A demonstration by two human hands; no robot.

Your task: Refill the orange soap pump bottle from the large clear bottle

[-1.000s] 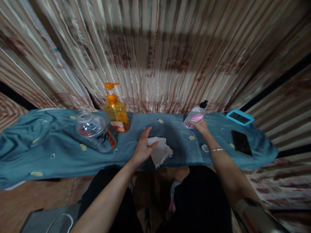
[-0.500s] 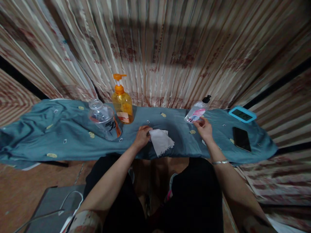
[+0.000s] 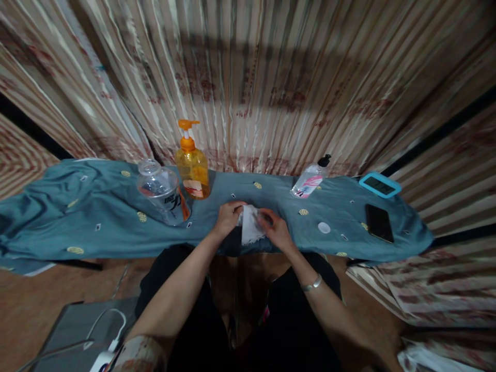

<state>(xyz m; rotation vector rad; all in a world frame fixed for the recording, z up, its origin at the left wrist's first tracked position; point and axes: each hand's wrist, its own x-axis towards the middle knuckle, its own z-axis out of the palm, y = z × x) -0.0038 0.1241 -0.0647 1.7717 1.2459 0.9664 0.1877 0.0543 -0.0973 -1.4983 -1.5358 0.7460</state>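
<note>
Containers, three, on teal cloth (image 3: pixel 96 206): orange pump bottle (image 3: pixel 191 168) mostly full of amber liquid; clear jar (image 3: pixel 160 192) lying tilted, seemingly empty; small clear bottle (image 3: pixel 309 182) with black cap, contents unclear. One white tissue (image 3: pixel 250 230) at near edge, pinched between left hand (image 3: pixel 228 217) and right hand (image 3: pixel 275 230). One black phone (image 3: pixel 378 223), one blue-framed device (image 3: pixel 378 185) far right

Both forearms are bare. A thin silver bangle (image 3: pixel 312 283) circles the right wrist, and below it, black trousers (image 3: pixel 302 330) cover both thighs.
</note>
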